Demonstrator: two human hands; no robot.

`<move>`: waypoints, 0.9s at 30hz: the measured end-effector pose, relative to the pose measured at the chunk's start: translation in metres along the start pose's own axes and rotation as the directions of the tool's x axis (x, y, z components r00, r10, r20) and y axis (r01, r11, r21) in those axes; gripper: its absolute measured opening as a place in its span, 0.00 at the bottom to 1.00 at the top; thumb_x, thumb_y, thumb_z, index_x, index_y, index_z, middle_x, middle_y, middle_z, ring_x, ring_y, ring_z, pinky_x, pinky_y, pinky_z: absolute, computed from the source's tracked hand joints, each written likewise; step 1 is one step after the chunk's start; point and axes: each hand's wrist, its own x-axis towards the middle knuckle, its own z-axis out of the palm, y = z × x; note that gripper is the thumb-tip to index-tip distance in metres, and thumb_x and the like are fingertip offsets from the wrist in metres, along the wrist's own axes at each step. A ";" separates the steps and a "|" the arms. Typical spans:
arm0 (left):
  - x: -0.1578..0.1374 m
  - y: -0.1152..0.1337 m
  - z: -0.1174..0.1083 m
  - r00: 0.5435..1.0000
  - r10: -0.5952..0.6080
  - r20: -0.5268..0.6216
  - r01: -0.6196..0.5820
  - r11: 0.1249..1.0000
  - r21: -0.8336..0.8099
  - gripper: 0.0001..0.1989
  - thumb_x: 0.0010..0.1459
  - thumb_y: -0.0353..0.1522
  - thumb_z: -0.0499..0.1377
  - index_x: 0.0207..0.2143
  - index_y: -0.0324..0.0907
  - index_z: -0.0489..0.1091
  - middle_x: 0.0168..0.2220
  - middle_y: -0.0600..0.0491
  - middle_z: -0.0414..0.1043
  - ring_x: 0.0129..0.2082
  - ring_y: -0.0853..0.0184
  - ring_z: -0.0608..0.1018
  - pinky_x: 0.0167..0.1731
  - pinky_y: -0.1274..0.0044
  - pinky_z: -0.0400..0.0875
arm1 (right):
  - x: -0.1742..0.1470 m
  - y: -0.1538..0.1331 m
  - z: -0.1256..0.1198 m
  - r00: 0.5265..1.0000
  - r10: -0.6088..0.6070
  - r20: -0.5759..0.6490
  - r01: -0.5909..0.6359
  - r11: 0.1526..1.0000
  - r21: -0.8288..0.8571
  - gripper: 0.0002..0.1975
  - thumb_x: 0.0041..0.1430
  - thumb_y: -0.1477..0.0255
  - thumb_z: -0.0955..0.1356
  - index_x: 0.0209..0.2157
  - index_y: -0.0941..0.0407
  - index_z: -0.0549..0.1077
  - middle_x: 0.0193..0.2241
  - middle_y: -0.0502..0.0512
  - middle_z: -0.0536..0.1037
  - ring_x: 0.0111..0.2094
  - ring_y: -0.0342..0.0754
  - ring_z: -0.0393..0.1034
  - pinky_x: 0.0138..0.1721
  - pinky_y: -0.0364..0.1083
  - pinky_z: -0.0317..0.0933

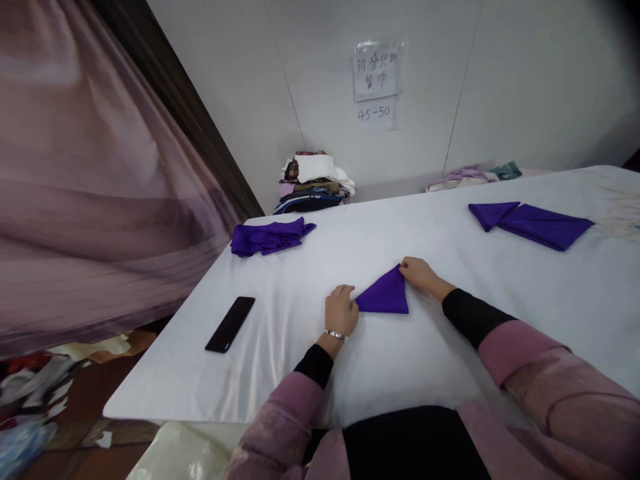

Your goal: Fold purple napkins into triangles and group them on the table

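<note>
A purple cloth napkin, folded into a triangle, lies flat on the white-covered table in front of me. My right hand pinches its upper right corner between thumb and fingers. At the napkin's left point, my left hand has its thumb and fingers curled around the tip, closed on it. A bracelet circles my left wrist. Farther off to the right lie folded purple napkins, and at the far left edge of the table is a crumpled pile of purple cloth.
A black phone lies on the table's left side. Stacked clothes and more fabric sit behind the far edge, by a wall with handwritten signs. A pink curtain hangs at the left.
</note>
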 end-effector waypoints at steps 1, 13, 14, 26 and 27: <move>0.003 0.007 0.001 0.999 0.046 0.006 -0.046 0.999 0.005 0.19 0.53 0.24 0.54 0.49 0.44 0.66 0.51 0.48 0.67 0.52 0.61 0.69 0.50 0.67 0.62 | 0.000 0.000 0.000 1.000 -0.001 0.001 0.001 1.000 -0.005 0.08 0.53 0.73 0.63 0.30 0.56 0.73 0.31 0.56 0.77 0.32 0.48 0.68 0.30 0.43 0.55; 0.011 0.039 0.047 0.849 0.391 0.356 -0.450 0.888 0.099 0.32 0.61 0.51 0.39 0.62 0.45 0.52 0.65 0.49 0.47 0.65 0.58 0.48 0.61 0.56 0.43 | 0.002 0.002 -0.001 0.999 -0.024 0.024 0.025 0.999 -0.045 0.09 0.54 0.73 0.62 0.30 0.57 0.74 0.32 0.56 0.78 0.33 0.47 0.69 0.31 0.42 0.56; 0.010 0.037 0.047 0.848 0.392 0.358 -0.451 0.887 0.098 0.32 0.62 0.51 0.38 0.62 0.45 0.52 0.65 0.49 0.47 0.65 0.58 0.47 0.61 0.56 0.43 | 0.002 0.001 -0.002 0.999 -0.025 0.026 0.026 0.999 -0.046 0.09 0.53 0.73 0.62 0.29 0.57 0.74 0.32 0.56 0.78 0.33 0.48 0.69 0.31 0.42 0.56; 0.010 0.040 0.043 0.849 0.400 0.345 -0.450 0.889 0.077 0.30 0.62 0.49 0.43 0.62 0.46 0.52 0.64 0.48 0.51 0.64 0.57 0.51 0.61 0.56 0.43 | -0.049 -0.034 0.000 0.938 -0.314 -0.149 0.325 0.944 0.056 0.19 0.62 0.68 0.58 0.51 0.56 0.67 0.51 0.60 0.71 0.52 0.52 0.62 0.53 0.50 0.55; 0.010 0.041 0.043 0.849 0.405 0.339 -0.453 0.889 0.073 0.30 0.61 0.49 0.43 0.62 0.46 0.50 0.64 0.48 0.50 0.64 0.57 0.50 0.61 0.56 0.42 | -0.055 -0.040 0.003 0.898 -0.420 -0.129 0.432 0.897 0.090 0.21 0.62 0.65 0.58 0.53 0.55 0.66 0.54 0.60 0.68 0.55 0.52 0.60 0.55 0.51 0.52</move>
